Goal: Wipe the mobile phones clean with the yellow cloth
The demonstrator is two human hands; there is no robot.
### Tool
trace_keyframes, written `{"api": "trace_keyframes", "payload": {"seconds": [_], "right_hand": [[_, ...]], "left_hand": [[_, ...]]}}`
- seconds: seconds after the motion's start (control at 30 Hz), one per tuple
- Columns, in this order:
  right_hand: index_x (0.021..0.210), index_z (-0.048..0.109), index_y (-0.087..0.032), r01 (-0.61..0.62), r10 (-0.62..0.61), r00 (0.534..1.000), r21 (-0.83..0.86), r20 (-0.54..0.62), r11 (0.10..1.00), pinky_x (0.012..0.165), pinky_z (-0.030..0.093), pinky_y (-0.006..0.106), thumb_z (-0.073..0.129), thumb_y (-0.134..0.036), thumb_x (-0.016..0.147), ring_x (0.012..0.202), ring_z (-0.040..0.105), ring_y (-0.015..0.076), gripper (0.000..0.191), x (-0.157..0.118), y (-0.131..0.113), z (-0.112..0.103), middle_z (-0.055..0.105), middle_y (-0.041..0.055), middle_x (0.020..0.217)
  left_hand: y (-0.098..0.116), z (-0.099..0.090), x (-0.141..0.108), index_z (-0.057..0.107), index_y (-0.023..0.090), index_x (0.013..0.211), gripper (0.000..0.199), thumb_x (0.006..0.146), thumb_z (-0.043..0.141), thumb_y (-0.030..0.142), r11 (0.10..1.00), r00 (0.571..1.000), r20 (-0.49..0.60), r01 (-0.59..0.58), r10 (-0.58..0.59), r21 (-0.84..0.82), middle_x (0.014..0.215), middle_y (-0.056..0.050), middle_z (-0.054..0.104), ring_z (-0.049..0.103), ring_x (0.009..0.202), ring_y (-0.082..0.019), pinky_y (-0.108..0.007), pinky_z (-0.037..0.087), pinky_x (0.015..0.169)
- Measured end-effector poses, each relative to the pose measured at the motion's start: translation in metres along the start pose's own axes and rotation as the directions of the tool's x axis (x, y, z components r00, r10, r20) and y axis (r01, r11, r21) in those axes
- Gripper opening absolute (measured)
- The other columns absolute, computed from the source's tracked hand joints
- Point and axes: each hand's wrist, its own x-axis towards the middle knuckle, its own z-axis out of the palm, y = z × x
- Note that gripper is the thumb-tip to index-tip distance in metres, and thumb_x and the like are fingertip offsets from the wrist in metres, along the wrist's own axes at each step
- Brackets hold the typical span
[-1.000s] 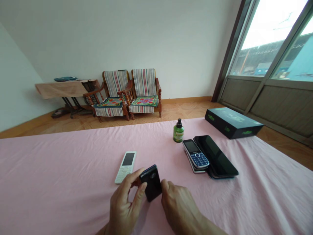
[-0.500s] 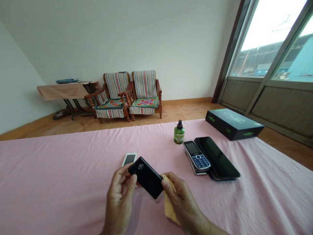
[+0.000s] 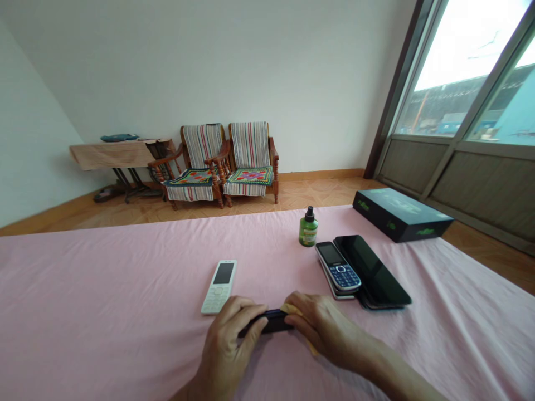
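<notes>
Between my hands a black phone (image 3: 276, 322) is turned almost edge-on, low over the pink cloth. My left hand (image 3: 232, 340) grips its left end, thumb on the near side and fingers over the top. My right hand (image 3: 321, 328) is closed on a yellow cloth (image 3: 311, 346), pressing it against the phone's right end; most of that cloth is hidden under the fingers. Just beyond my left hand lies a white keypad phone (image 3: 219, 287), face up. To the right, a dark blue keypad phone (image 3: 338, 266) rests on another phone, beside a large black-screened device (image 3: 371, 270).
A green spray bottle (image 3: 308, 227) stands beyond the phones. At the far right corner of the pink-covered surface (image 3: 104, 289) sits a black box (image 3: 401, 214). Two wooden armchairs (image 3: 248, 161) and a draped table (image 3: 121, 155) stand by the wall.
The black phone has gone from back-up and slanted to nearly level and edge-on. My left hand has shifted right, uncovering the white keypad phone; the yellow cloth is now more hidden.
</notes>
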Motion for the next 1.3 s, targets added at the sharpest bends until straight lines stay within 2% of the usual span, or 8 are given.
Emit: {"api": "trace_keyframes", "payload": {"seconds": [0.13, 0.37, 0.63, 0.7, 0.83, 0.97, 1.13, 1.3], "right_hand": [[0.093, 0.059, -0.019, 0.031, -0.034, 0.999, -0.061, -0.036, 0.998, 0.067, 0.043, 0.022, 0.043, -0.019, 0.096, 0.077, 0.065, 0.0158, 0.016, 0.003, 0.0, 0.013, 0.068, 0.0038, 0.085], [0.103, 0.059, -0.016, -0.028, -0.047, 0.945, -0.226, -0.323, 0.974, 0.059, 0.046, 0.025, 0.035, -0.012, 0.09, 0.065, 0.065, 0.0185, 0.027, -0.003, -0.018, 0.031, 0.07, 0.0089, 0.079], [0.075, 0.06, -0.017, -0.284, 0.241, 0.945, -0.187, -0.22, 0.941, 0.052, 0.036, 0.024, 0.04, -0.008, 0.083, 0.058, 0.064, 0.018, 0.023, 0.001, -0.01, 0.033, 0.069, 0.0064, 0.065], [0.078, 0.062, -0.016, -0.311, 0.265, 0.936, -0.19, -0.232, 0.931, 0.052, 0.037, 0.025, 0.042, -0.008, 0.082, 0.058, 0.065, 0.0195, 0.022, 0.002, -0.005, 0.034, 0.07, 0.008, 0.066], [0.11, 0.057, -0.013, -0.179, 0.153, 0.876, -0.013, -0.458, 0.984, 0.066, 0.05, 0.027, 0.037, -0.016, 0.091, 0.075, 0.07, 0.0201, 0.028, 0.006, 0.001, 0.028, 0.074, 0.011, 0.086], [0.113, 0.058, -0.015, -0.039, 0.086, 0.782, 0.09, -0.617, 0.995, 0.08, 0.054, 0.029, 0.038, -0.026, 0.097, 0.091, 0.069, 0.0191, 0.029, 0.008, -0.004, 0.026, 0.072, 0.0124, 0.101], [0.117, 0.06, -0.013, 0.064, 0.003, 0.818, 0.097, -0.575, 0.993, 0.084, 0.056, 0.028, 0.038, -0.03, 0.098, 0.095, 0.07, 0.0191, 0.034, 0.006, -0.014, 0.043, 0.073, 0.0132, 0.103], [0.111, 0.063, -0.014, 0.001, 0.073, 0.848, 0.139, -0.526, 0.99, 0.078, 0.057, 0.028, 0.035, -0.027, 0.098, 0.085, 0.071, 0.0191, 0.033, 0.007, -0.013, 0.049, 0.074, 0.0127, 0.095]], "left_hand": [[0.002, 0.0, -0.001, 0.067, 0.022, 0.11, 0.02, 0.094, 0.054, 0.025, 0.993, 0.995, 0.071, -0.077, 0.071, 0.09, 0.084, -0.006, 0.062, 0.062, 0.076, -0.018, -0.027, 0.054, 0.066], [0.001, 0.001, -0.004, 0.061, 0.021, 0.115, 0.024, 0.099, 0.043, 0.025, 0.983, 0.982, 0.182, -0.073, 0.041, 0.171, 0.089, -0.007, 0.058, 0.059, 0.08, -0.021, -0.034, 0.053, 0.071], [0.004, 0.0, -0.003, 0.062, 0.02, 0.095, 0.026, 0.101, 0.038, 0.029, 0.968, 0.97, 0.24, -0.103, 0.046, 0.229, 0.085, -0.006, 0.059, 0.058, 0.078, -0.023, -0.036, 0.05, 0.07], [0.003, 0.001, -0.002, 0.062, 0.02, 0.094, 0.026, 0.101, 0.038, 0.029, 0.972, 0.977, 0.208, -0.096, 0.05, 0.216, 0.085, -0.006, 0.06, 0.059, 0.077, -0.022, -0.035, 0.051, 0.07], [0.003, -0.001, 0.0, 0.063, 0.021, 0.098, 0.021, 0.099, 0.043, 0.028, 0.985, 0.996, 0.08, -0.049, 0.036, 0.166, 0.086, -0.006, 0.062, 0.062, 0.08, -0.021, -0.031, 0.052, 0.071], [0.004, -0.003, 0.003, 0.063, 0.021, 0.099, 0.02, 0.098, 0.045, 0.029, 0.994, 0.999, 0.034, 0.02, -0.024, 0.109, 0.086, -0.006, 0.063, 0.063, 0.08, -0.021, -0.029, 0.053, 0.07], [0.004, -0.001, 0.001, 0.063, 0.022, 0.1, 0.017, 0.097, 0.047, 0.027, 0.997, 0.999, 0.026, 0.027, -0.029, 0.076, 0.086, -0.005, 0.062, 0.062, 0.08, -0.02, -0.027, 0.052, 0.07], [0.001, 0.0, -0.002, 0.063, 0.022, 0.102, 0.016, 0.097, 0.048, 0.025, 0.996, 1.0, 0.01, 0.029, -0.03, 0.08, 0.087, -0.004, 0.063, 0.061, 0.081, -0.02, -0.027, 0.051, 0.071]]}}
